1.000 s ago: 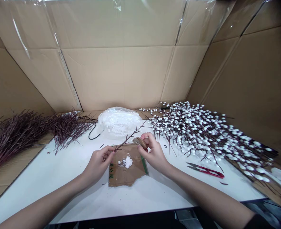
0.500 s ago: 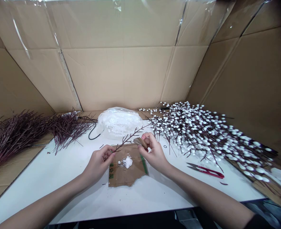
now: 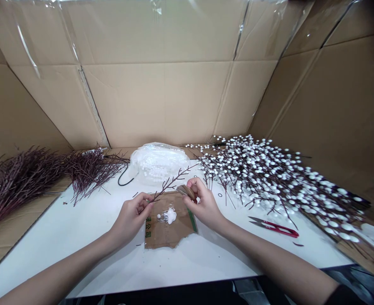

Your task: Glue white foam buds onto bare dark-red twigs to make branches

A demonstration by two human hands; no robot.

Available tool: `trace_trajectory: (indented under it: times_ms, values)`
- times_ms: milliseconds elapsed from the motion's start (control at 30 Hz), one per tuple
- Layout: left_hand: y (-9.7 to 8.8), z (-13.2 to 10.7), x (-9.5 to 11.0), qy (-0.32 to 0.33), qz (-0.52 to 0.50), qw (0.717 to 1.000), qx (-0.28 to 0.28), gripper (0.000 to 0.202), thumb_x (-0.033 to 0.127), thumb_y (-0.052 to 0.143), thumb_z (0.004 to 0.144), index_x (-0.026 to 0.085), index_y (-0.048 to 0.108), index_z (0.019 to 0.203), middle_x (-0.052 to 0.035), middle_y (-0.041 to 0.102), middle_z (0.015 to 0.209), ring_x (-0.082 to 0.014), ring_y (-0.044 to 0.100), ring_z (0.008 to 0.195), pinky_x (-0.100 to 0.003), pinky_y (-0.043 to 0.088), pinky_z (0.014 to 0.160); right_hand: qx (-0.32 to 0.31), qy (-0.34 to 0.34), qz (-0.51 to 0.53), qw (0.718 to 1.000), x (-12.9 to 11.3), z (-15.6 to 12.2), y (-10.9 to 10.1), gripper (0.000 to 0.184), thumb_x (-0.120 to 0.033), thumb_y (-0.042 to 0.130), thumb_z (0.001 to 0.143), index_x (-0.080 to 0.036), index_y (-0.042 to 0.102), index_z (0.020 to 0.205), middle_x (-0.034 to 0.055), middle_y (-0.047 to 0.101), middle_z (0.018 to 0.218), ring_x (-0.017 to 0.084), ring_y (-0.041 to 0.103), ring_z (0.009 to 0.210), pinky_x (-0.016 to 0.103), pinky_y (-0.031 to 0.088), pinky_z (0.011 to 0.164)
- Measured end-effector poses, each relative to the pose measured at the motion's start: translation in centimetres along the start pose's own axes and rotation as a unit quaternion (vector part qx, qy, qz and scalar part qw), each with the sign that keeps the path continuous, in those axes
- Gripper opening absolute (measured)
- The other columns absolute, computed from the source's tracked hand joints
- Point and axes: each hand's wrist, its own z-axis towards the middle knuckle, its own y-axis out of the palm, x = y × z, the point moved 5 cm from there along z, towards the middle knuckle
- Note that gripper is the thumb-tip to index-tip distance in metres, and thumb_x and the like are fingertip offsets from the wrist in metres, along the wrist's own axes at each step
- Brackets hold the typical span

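Observation:
My left hand (image 3: 130, 217) pinches the lower end of a thin dark red twig (image 3: 171, 183) that slants up and to the right over the table. My right hand (image 3: 203, 205) is closed on a small brown piece (image 3: 186, 191), held against the twig's middle. Beneath both hands lies a torn cardboard scrap (image 3: 168, 224) with a dab of white glue (image 3: 170, 215) and a small white bead beside it.
A heap of bare red twigs (image 3: 31, 176) lies at the left. A clear bag of white beads (image 3: 158, 163) sits behind the hands. Twigs covered in white beads (image 3: 269, 173) fill the right side. Red snips (image 3: 274, 226) lie right of my forearm. Cardboard walls enclose the white table (image 3: 88, 228).
The twig's tip has tilted slightly lower and my right hand has shifted a little on the brown piece. Otherwise nothing has moved.

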Motion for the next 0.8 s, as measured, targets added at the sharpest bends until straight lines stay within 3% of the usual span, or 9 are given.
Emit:
trace_trajectory:
  times_ms: [800]
  values:
    - [0.03, -0.06, 0.01, -0.003, -0.003, 1.000, -0.008, 0.018, 0.034, 0.047, 0.085, 0.019, 0.058, 0.089, 0.0027, 0.057, 0.058, -0.0134, 0.054, 0.054, -0.022, 0.037, 0.049, 0.016, 0.014, 0.026, 0.999, -0.26, 0.05, -0.33, 0.022, -0.015, 0.050, 0.078, -0.024, 0.036, 0.091, -0.0096, 0.031, 0.056, 0.010, 0.030, 0.051, 0.022, 0.024, 0.049]
